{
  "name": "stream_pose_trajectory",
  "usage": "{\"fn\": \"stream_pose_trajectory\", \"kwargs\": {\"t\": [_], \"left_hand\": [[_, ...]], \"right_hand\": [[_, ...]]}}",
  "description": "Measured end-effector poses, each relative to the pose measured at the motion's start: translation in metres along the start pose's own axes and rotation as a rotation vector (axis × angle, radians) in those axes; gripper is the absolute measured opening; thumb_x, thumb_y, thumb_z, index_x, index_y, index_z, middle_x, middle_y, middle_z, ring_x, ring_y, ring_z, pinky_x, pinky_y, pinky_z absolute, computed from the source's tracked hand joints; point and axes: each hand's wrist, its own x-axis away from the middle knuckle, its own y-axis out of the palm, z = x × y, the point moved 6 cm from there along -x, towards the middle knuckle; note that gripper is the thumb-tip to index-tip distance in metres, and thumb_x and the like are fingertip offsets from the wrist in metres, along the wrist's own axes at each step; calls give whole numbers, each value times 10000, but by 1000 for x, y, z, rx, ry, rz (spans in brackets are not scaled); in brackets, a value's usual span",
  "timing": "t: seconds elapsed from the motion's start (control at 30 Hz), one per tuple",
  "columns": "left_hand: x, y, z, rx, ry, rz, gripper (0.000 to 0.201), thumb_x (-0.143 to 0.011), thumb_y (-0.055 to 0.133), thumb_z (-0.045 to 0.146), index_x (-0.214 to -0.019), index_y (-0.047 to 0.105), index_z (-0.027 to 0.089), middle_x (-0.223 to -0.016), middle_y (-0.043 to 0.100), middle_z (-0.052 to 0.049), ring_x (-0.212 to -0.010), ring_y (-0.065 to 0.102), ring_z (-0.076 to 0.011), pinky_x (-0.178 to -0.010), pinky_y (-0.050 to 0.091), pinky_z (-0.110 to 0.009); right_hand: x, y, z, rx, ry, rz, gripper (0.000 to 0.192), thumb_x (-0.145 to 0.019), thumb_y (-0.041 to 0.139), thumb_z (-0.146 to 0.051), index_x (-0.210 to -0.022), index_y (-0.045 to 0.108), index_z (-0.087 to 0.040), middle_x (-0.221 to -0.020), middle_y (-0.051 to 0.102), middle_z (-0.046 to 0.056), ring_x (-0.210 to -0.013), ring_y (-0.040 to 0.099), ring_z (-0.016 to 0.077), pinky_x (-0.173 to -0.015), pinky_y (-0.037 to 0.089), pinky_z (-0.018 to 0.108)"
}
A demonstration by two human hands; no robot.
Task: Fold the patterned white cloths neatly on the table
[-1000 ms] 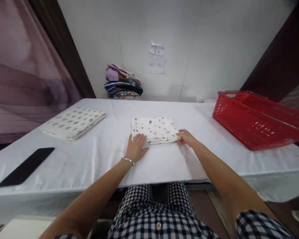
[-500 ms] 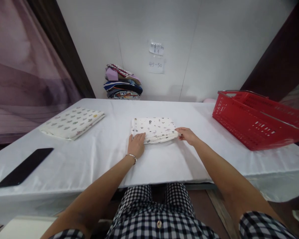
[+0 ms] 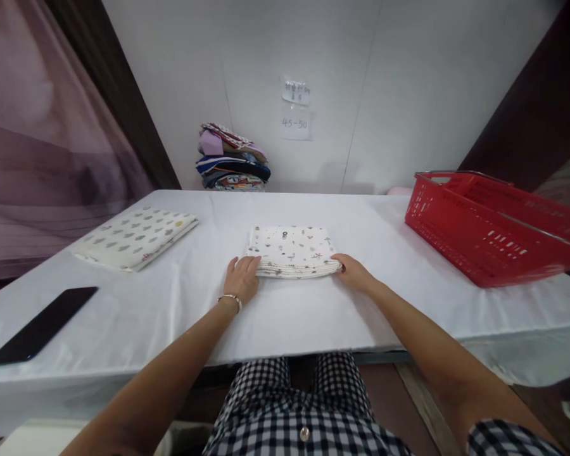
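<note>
A white folded cloth (image 3: 292, 244) with small printed figures lies in the middle of the table, its stacked layers showing along the front edge. My left hand (image 3: 242, 278), with a bracelet at the wrist, holds the cloth's front left corner, fingers bent over it. At the front right corner, my right hand (image 3: 354, 272) pinches the layers between thumb and fingers; the fingertips are partly hidden. Farther left is another folded cloth (image 3: 137, 237), white with grey-green prints, which neither hand touches.
A black flat tablet-like object (image 3: 40, 324) lies at the left front of the white-covered table (image 3: 294, 316). On the right stands a red perforated basket (image 3: 475, 234). A pile of folded fabrics (image 3: 232, 158) rests against the back wall below and left of paper signs (image 3: 296, 109).
My left hand has slid left, off the cloth's top to its front left corner. The front edge now lies straighter. My right hand stays at the right corner, slightly lower.
</note>
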Motion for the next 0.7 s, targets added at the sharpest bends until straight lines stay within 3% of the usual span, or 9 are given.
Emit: {"fn": "stream_pose_trajectory", "kwargs": {"t": [0.1,0.23,0.37,0.5,0.6,0.7], "left_hand": [[0,-2,-5,30,21,41,480,-708,420,104,-1183,479,134,-1149,570,-129,-1117,486,-234,-1041,235,-447],[-7,-14,-14,160,66,154,432,-731,432,126,-1160,477,125,-1105,588,-130,-1075,520,-224,-1041,274,-436],[-28,-52,-28,393,56,336,479,-741,502,195,-1211,428,144,-1114,566,-118,-1060,525,-215,-983,375,-406],[-65,-100,-41,787,-44,445,663,-699,590,236,-1304,324,186,-1098,545,-83,-971,564,-181,-885,457,-353],[-93,-108,-51,1114,-254,375,697,-694,611,271,-1317,305,206,-967,582,-48,-815,604,-153,-747,506,-314],[-106,-73,-58,1305,-557,151,639,-701,625,288,-1279,376,182,-864,612,-41,-722,618,-150,-665,513,-300]], "right_hand": [[5,3,-6,173,-29,72,337,-770,466,-183,-1090,548,-248,-1029,579,35,-897,542,179,-784,426,301],[4,-8,-11,136,-51,169,298,-777,466,-239,-1058,566,-247,-1077,542,47,-925,541,179,-776,437,294],[-9,-40,-30,-110,-216,285,300,-743,526,-251,-1036,567,-206,-1227,493,69,-1127,456,204,-952,357,346],[-31,-81,-49,-543,-144,362,299,-732,585,-316,-1004,568,-194,-979,631,32,-920,573,181,-856,427,350],[-49,-100,-53,-815,7,408,261,-705,618,-367,-895,583,-192,-829,658,13,-768,609,172,-718,479,315],[-67,-92,-36,-906,208,390,258,-676,642,-372,-838,594,-177,-715,662,23,-658,618,179,-611,494,295]]}}
